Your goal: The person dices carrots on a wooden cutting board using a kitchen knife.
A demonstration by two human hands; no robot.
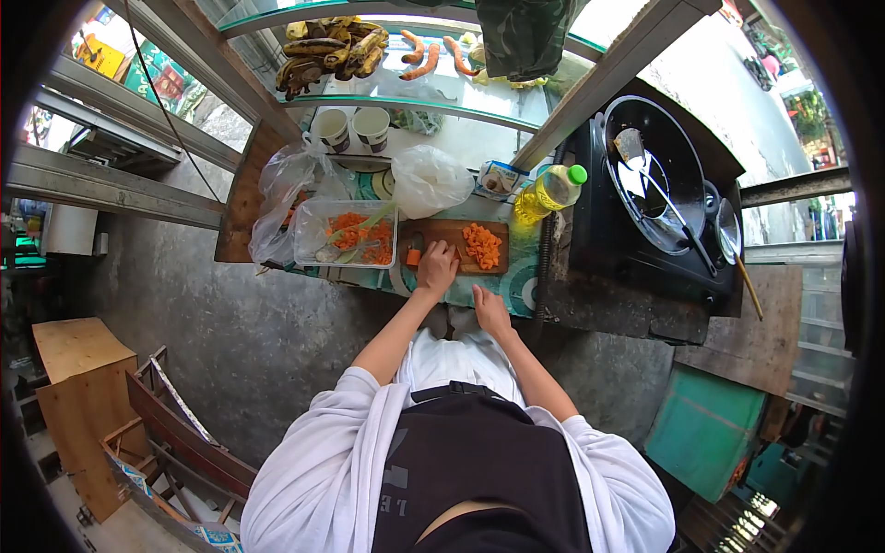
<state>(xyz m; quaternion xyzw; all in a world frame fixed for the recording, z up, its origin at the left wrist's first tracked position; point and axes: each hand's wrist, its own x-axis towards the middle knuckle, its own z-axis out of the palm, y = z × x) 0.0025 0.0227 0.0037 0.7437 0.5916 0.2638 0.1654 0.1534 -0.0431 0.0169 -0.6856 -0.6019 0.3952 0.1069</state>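
On the wooden cutting board (pixel 468 233), my left hand (pixel 438 267) presses down with curled fingers, and an orange sliver of carrot shows at their right side. Larger carrot pieces (pixel 414 257) lie just left of that hand. To its right sits a pile of diced carrot (pixel 482 246). My right hand (pixel 491 310) is closed at the front edge of the table, below the board; what it grips, if anything, is hidden. Left of the board a clear plastic container (pixel 300 247) holds chopped carrot and pale green stalks.
A yellow oil bottle (pixel 546 195) with a green cap stands behind the board's right side. Farther right, a wok (pixel 650 120) with utensils rests on a black stove (pixel 599 244). White plastic bag (pixel 430 178), cups (pixel 371 129) and a glass shelf with bananas (pixel 332 51) are behind.
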